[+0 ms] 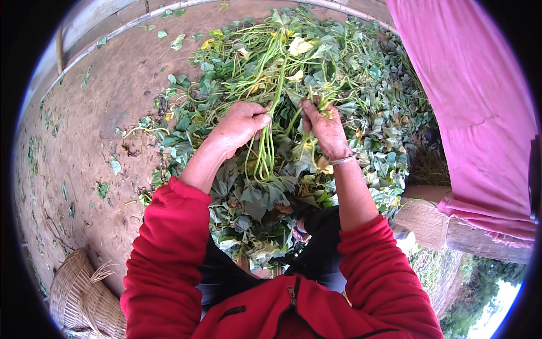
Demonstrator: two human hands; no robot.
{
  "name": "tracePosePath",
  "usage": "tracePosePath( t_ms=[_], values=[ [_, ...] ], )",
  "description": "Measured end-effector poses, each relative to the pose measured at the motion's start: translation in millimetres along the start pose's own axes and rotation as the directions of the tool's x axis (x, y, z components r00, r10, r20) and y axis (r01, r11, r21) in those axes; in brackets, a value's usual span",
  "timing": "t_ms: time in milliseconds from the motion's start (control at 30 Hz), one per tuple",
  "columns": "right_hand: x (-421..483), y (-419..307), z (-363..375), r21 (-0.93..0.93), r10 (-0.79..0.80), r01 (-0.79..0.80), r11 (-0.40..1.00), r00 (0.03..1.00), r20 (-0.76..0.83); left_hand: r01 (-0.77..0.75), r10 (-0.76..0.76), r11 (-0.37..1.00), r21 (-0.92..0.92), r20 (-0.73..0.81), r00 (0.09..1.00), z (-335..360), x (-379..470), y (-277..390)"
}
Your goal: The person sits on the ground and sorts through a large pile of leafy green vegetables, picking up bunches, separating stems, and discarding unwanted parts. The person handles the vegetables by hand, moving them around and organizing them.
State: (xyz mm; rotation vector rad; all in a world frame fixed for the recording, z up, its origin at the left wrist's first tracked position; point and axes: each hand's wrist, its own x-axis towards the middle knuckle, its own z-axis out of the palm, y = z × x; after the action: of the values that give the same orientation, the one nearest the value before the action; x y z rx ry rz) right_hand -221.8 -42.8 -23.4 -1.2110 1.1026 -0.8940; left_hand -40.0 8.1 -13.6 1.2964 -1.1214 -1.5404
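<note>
My left hand (244, 123) grips a leafy green vine (280, 82), its thick stem pointing away from me and several thin leaf stalks (263, 154) hanging below my fingers. Wilted leaves (266, 193) droop at the lower ends of those stalks. To the right, my right hand (324, 125) is closed around a small bunch of cut green stalks (325, 106). A bracelet (342, 160) circles that wrist. Both hands are held above a broad heap of leafy vines (372, 84), with some yellowed leaves (300, 45) among the green.
Bare earthen floor (114, 84) with scattered leaves lies left of the heap. A woven bamboo basket (87, 292) rests at the lower left. Pink cloth (470, 97) hangs along the right, above a wooden beam (487, 239). A pale pole (114, 36) runs along the far side.
</note>
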Motion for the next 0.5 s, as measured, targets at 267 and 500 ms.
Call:
tracePosePath(
  t_ms=[267, 500],
  values=[
    [-7, -5, 20, 0.247, 0.064, -0.117, 0.962, 0.975, 0.212, 0.040, -0.016, 0.985, -0.170, 0.139, 0.990, 8, 1, 2],
    [-4, -1, 13, -0.180, -0.119, 0.154, 0.971, 0.974, 0.195, 0.070, -0.027, 0.974, -0.216, 0.194, 0.981, 4, 1, -3]
  ],
)
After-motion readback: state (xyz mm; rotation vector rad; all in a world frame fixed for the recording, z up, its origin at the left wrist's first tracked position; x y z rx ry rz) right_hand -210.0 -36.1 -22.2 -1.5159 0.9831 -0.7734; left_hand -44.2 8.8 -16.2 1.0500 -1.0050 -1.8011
